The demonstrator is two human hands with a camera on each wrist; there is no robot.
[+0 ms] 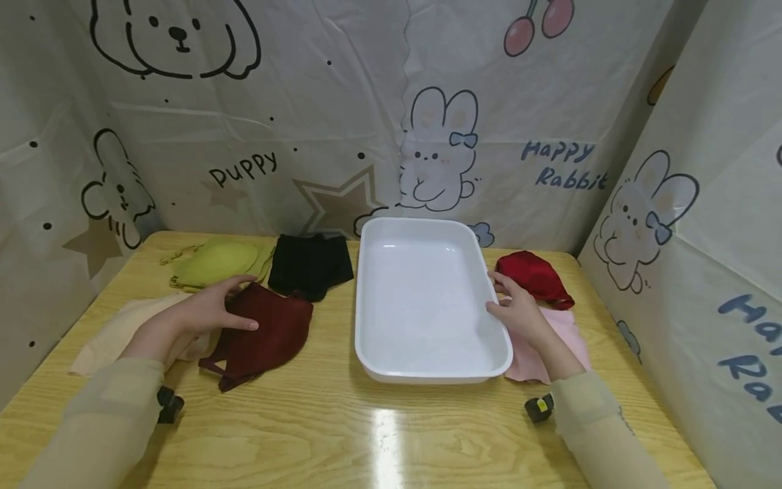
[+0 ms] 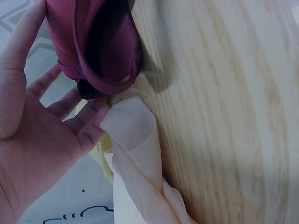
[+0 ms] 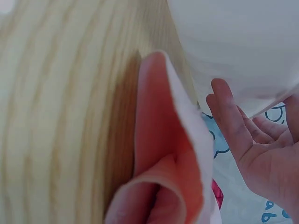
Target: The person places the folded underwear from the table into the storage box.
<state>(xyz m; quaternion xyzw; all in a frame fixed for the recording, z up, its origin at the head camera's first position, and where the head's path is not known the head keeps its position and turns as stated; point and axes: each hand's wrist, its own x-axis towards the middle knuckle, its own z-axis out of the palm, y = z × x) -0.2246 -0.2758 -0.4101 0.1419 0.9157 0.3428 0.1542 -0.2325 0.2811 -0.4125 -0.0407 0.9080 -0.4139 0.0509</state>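
Observation:
My left hand reaches over a maroon bra, thumb and fingers spread at its left end. In the left wrist view the fingers lie alongside the bra's cup, uncurled. A white rectangular tray stands in the middle of the table with bare inside. My right hand is at the tray's right rim, thumb and fingertips right at the edge. Its fingers stretch along the tray's outer wall in the right wrist view.
Beige cloth lies under the left wrist. Behind it are a yellow-green bra and a folded black garment. A red garment and pink cloth lie right of the tray. Printed curtains enclose the wooden table.

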